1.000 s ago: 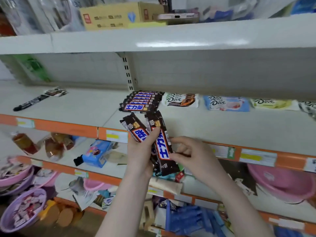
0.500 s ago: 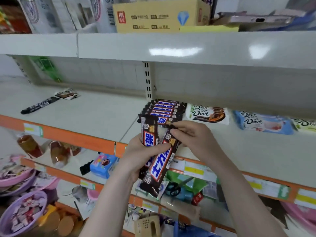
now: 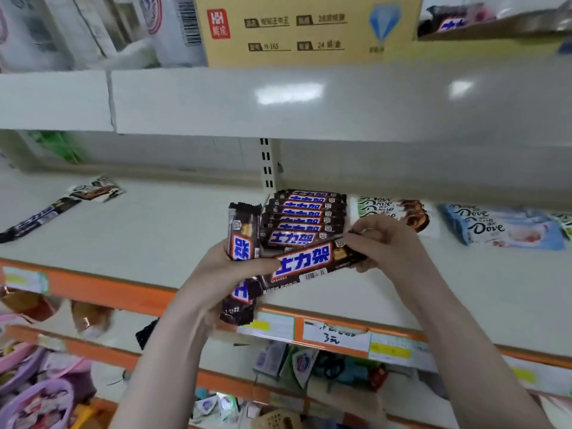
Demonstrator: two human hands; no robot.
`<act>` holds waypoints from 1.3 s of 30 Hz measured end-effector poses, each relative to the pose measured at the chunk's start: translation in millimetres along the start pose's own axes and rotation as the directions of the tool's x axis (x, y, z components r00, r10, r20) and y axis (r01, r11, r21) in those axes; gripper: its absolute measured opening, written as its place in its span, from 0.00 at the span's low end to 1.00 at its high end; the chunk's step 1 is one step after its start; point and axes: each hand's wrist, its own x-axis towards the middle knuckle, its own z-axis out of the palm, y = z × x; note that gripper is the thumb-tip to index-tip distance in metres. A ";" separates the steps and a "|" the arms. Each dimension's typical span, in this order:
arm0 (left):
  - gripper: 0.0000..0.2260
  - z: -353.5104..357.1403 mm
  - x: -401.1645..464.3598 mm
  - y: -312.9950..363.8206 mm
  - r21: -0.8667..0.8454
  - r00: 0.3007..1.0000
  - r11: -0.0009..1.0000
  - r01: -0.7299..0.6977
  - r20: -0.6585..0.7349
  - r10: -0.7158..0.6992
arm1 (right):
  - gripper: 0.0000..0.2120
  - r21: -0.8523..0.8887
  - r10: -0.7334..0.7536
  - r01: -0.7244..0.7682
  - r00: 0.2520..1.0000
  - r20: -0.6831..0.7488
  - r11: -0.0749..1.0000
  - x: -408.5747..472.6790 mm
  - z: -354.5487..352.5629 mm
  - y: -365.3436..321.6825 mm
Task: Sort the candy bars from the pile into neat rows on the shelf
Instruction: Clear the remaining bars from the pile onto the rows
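1. The left hand (image 3: 213,274) clenched a few glossy dark-brown wrapped candy bars (image 3: 243,239), upright, just in front of the neat row of matching bars (image 3: 305,218).
2. The right hand (image 3: 387,243) fingers pinched one end of another crinkly brown bar (image 3: 312,263), lying slantwise below that row.
3. The row lay flat on the smooth pale metal shelf (image 3: 154,230).

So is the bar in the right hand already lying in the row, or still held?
Still held. The right hand pinches one end of the bar, the left hand the other, just before the row.
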 end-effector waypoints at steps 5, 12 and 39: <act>0.10 -18.3 29.6 4.9 0.054 0.995 0.998 -0.027 -0.097 0.032 | 0.12 -0.187 -0.032 0.046 0.997 0.077 0.981 -9.7 8.7 13.2; 0.14 -20.9 57.1 3.8 0.115 0.996 0.990 0.081 -0.029 -0.078 | 0.12 -0.482 -0.145 0.080 0.984 -0.100 0.873 14.4 16.9 23.7; 0.07 -24.9 63.3 -5.0 -0.231 0.972 0.972 0.053 -0.210 -0.103 | 0.14 -0.809 -0.353 0.153 0.933 -0.071 0.567 23.0 41.6 36.7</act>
